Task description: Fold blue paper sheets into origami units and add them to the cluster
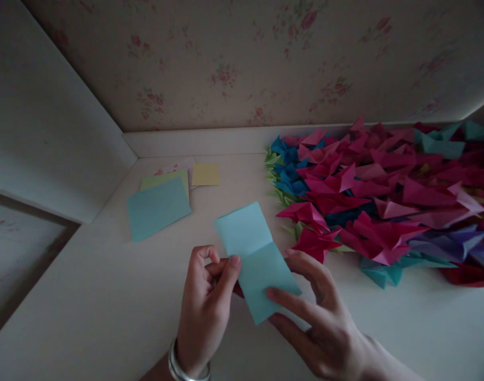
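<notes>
A light-blue sheet of origami paper (pixel 261 270) is held up over the white table, a crease running across its middle. My left hand (pixel 210 301) pinches its left edge between thumb and fingers; a silver bangle circles that wrist. At the lower right, my right hand (pixel 321 317) grips the same paper, with the index finger on its face and other fingers at the edge and behind. Left of my hands lies more light-blue paper (pixel 158 209), on top of green paper (pixel 166 180).
Many folded paper pieces (pixel 357 196), pink, blue, green and purple, cover the table's right side. A small yellow paper square (pixel 205 174) lies near the back ledge (pixel 194 142). A white panel (pixel 47 106) stands at left, and a floral wall (pixel 234 58) rises behind.
</notes>
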Tool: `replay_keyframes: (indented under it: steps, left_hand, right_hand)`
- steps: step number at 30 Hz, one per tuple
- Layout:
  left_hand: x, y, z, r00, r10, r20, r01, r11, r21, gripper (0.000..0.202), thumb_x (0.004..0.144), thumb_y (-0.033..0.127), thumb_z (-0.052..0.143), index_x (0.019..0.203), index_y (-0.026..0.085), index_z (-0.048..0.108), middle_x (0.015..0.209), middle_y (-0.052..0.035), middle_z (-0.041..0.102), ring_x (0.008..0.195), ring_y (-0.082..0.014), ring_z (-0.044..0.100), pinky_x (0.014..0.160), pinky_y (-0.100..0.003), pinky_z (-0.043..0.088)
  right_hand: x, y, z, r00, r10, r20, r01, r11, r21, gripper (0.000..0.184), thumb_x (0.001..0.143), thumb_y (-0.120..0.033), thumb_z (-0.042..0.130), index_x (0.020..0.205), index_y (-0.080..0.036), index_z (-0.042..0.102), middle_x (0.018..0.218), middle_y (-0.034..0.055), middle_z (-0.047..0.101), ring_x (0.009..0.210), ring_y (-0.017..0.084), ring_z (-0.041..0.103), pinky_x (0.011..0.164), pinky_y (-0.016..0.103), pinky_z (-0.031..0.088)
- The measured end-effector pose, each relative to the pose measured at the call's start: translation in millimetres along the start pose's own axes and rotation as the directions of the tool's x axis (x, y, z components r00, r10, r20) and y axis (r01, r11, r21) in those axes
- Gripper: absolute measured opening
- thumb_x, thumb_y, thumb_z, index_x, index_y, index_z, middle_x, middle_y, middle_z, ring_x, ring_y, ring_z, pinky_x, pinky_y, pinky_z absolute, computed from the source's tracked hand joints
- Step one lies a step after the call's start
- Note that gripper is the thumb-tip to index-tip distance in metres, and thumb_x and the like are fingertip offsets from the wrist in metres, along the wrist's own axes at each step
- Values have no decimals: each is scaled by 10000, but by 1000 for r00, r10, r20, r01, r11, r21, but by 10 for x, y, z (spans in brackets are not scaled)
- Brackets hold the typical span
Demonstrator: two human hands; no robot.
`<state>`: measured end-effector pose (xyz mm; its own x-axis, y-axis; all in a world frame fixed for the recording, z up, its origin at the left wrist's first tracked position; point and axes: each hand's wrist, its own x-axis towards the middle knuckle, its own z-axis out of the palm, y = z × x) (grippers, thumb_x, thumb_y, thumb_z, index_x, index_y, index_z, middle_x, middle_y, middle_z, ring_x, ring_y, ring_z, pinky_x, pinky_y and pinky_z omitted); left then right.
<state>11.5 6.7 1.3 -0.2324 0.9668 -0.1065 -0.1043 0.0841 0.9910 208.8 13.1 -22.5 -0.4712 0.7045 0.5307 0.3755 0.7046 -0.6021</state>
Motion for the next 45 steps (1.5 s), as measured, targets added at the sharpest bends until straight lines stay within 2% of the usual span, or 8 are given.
replay_keyframes:
  steps: [9,14,19,23,29,32,36,45]
  left_hand:
    - [-1,18,-34,988,90,122,-117,966,232,143,963,264,590,1062,238,691,753,14,713,619,-126,687,581,-202,571]
    - [-16,41,-37,927,162,338,-247,942,226,173,916,227,649,1074,231,719,1077,-76,719,722,-160,742,603,-225,616]
    - [4,45,-43,868,352,351,-458,840,291,248,835,90,718,1040,224,756,905,-44,772,752,-162,749,696,-222,616]
    - [28,56,-42,914,299,275,-374,885,279,220,826,116,738,1008,234,775,908,-29,798,702,-148,750,638,-195,603]
    - [38,52,-39,967,162,199,-207,952,227,99,825,205,761,908,233,807,776,-14,796,643,-140,720,597,-192,571]
    - [39,28,-27,986,20,164,-51,981,189,104,806,272,783,889,218,814,671,-12,773,578,-128,683,538,-179,538]
    - [36,-5,-7,986,-95,140,77,989,129,154,780,310,802,898,213,819,687,-22,787,606,-129,689,568,-175,543]
    - [28,-37,5,975,-170,143,153,981,122,191,772,328,806,921,208,807,683,-15,777,620,-128,680,581,-178,538]
  right_hand:
    - [-41,76,33,978,40,-207,-45,999,-18,315,894,-38,607,1098,-257,705,1347,109,443,1206,283,552,894,411,592]
    - [36,48,-37,950,100,-296,-102,995,9,329,891,5,568,1049,-253,698,1255,100,517,1111,238,606,828,335,599]
    - [68,63,-103,965,65,-253,-63,998,15,256,903,-43,589,1063,-222,677,1250,117,538,1075,234,627,808,310,591]
    - [84,50,-110,967,92,-235,-80,995,62,148,914,-108,613,982,-209,699,1210,120,564,1069,251,634,858,346,575]
    - [115,-4,-83,890,424,-169,-372,889,267,134,925,-186,644,807,-206,704,1214,108,600,1026,225,653,791,283,553]
    - [129,-18,-71,858,494,-141,-429,841,331,188,928,-221,648,746,-199,685,1045,87,662,885,191,663,686,248,531]
    - [141,-29,-53,853,505,-135,-427,821,379,181,929,-221,643,751,-198,668,770,29,675,651,138,628,559,218,488]
    - [106,-42,14,747,657,-106,-530,684,501,195,910,-307,679,745,-207,702,648,7,723,559,134,692,515,186,547]
